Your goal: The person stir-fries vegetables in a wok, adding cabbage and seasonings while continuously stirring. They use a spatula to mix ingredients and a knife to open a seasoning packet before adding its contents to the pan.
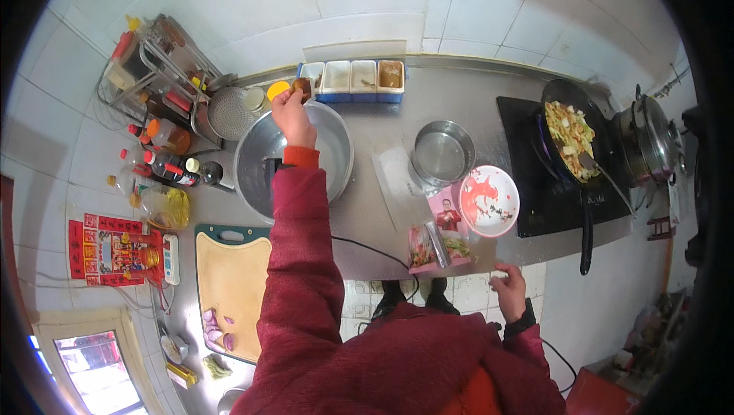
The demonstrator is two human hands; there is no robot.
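My left hand [293,121] reaches over the far rim of a large stainless steel basin [344,177]. Its fingers grip a small jar [302,89] with brown contents, and a yellow lid [278,91] shows beside them. Whether the lid is on the jar is unclear. Just beyond it stands a blue-framed seasoning box [361,97] with white compartments. Near the counter's front edge, my right hand [509,294] hangs with fingers apart and holds nothing. Nearest to it are a red-and-white patterned bowl [489,201] and a pink printed packet [421,254].
A frying pan of chopped food [567,134] with a spatula sits on a black cooktop [533,208], its handle overhanging the front. A cleaver [401,185] lies beside a steel bowl [444,151]. Left are bottles [172,168], a wire rack [166,71] and a cutting board [232,283] with onion pieces.
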